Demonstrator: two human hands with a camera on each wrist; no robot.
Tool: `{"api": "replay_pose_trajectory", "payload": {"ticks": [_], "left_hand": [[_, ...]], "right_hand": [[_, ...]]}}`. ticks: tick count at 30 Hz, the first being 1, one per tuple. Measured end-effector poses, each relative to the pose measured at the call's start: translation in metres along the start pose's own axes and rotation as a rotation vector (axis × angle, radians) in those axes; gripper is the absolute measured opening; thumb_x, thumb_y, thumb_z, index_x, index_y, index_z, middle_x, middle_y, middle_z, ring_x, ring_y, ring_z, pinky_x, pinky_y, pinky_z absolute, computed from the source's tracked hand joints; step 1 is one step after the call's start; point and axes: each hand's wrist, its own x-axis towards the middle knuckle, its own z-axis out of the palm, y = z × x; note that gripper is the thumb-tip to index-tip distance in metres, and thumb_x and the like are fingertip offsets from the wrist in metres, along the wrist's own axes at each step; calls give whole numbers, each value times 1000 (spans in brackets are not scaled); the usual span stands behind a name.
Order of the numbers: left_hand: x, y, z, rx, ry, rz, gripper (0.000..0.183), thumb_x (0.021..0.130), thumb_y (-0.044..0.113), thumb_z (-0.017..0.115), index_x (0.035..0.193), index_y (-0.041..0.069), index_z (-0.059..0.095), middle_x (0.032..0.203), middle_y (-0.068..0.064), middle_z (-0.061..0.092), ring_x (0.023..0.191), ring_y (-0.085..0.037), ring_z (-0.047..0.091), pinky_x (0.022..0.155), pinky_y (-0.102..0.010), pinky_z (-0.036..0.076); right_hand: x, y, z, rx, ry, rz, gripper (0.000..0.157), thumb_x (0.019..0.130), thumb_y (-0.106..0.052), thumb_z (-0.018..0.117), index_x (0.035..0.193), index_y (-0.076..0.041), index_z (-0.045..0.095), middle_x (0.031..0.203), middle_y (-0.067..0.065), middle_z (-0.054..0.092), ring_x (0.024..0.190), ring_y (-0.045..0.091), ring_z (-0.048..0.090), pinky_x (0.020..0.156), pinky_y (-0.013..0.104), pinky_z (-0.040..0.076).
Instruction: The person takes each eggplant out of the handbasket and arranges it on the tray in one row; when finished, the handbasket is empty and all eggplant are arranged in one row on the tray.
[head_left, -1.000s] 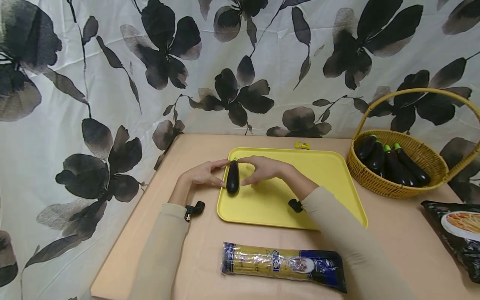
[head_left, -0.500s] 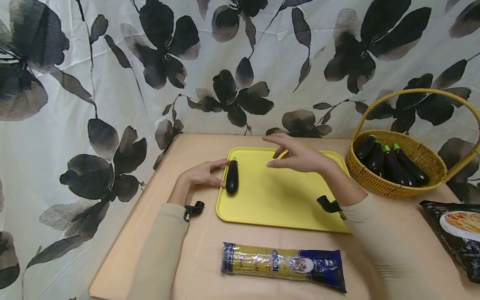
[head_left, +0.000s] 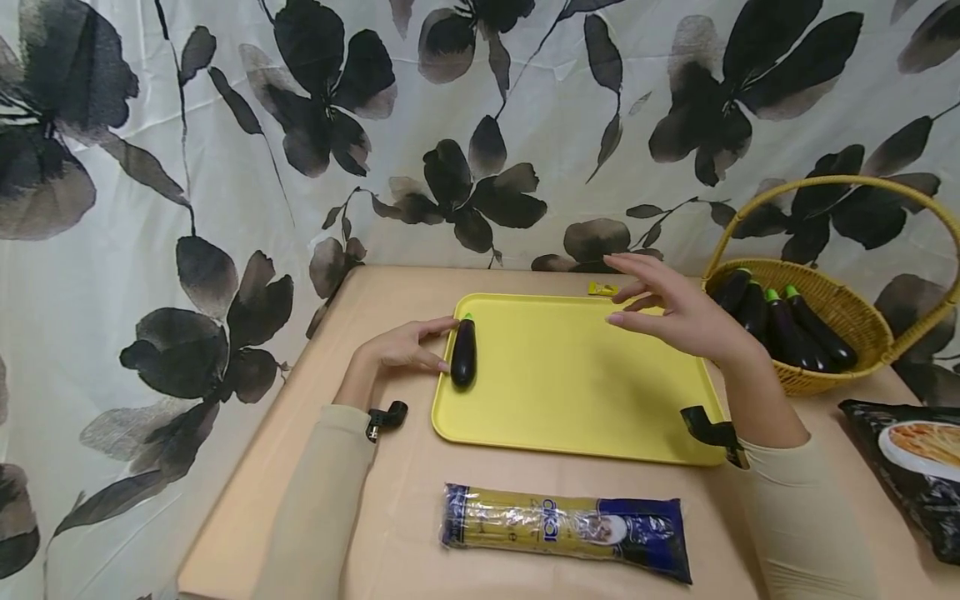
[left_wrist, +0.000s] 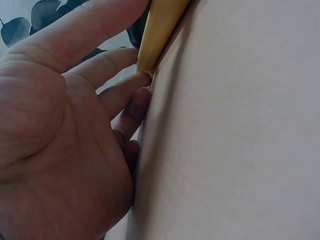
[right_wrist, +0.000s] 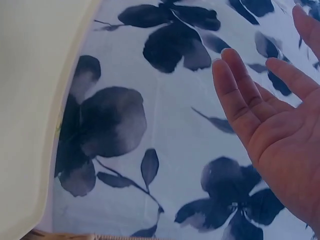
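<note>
Facing our left hand (head_left: 405, 346) and right hand (head_left: 686, 321), we saw a pale cloth (head_left: 450, 108) printed with dark flowers, spread beyond them both. Below the hands lay a light tan table (head_left: 405, 467). On it we had a yellow tray (head_left: 555, 392), its left rim beside our left hand and its right part beneath our right. A wicker basket (head_left: 862, 321) with an arched handle stood just to the right hand's right, partly hidden behind it. Farther right of that hand lay a black bag (head_left: 907, 467) with food pictured on it. Nearer to us than either hand, between the sleeves, a blue and yellow packet (head_left: 566, 531) lay flat. Our hands were well apart: the left had thumb and forefinger parted at the tray's rim, the right hung in the air with its fingers spread. Right of the right hand, we saw dark eggplants (head_left: 791, 333) heaped in the basket. One lone eggplant (head_left: 463, 357) lay on the tray's left end, close against the left hand's fingertips; we could not tell whether they touched it. Just beyond the right hand's fingers lay a small yellow wrapper (head_left: 602, 289).
</note>
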Motion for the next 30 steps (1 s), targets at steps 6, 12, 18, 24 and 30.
{"api": "replay_pose_trajectory", "payload": {"ticks": [6,12,18,24,30], "left_hand": [[-4,4,-1,0,9,-19,98,79,37,92,162,29,40,170,0,33,161,-25,19,132,-49,14],[-8,5,-1,-7,17,-33,98,80,37,91,162,26,39,171,-1,31,161,-25,18,132,-48,14],[-7,6,3,-6,15,-30,99,80,37,92,162,22,40,171,-1,31,161,-25,18,132,-47,14],[-8,4,7,-10,24,-28,98,80,35,92,162,21,40,171,-1,32,161,-25,18,132,-47,14],[-7,5,10,-21,27,-26,97,80,35,92,162,23,41,172,-2,30,161,-25,18,132,-48,14]], "right_hand": [[-16,7,-11,-3,67,59,76,99,-22,73,163,-32,35,171,0,27,127,25,62,93,16,46],[-21,22,-14,-61,72,103,75,100,-29,73,164,-29,34,171,6,26,129,31,60,102,52,50],[-29,36,-22,-103,117,113,76,100,-31,71,165,-32,31,167,11,33,130,37,58,100,62,50],[-41,50,-33,-131,177,171,75,101,-37,70,165,-33,31,164,14,35,131,39,56,93,26,49],[-50,67,-46,-122,212,217,76,101,-38,69,165,-31,30,162,20,34,129,44,53,77,-3,37]]}}
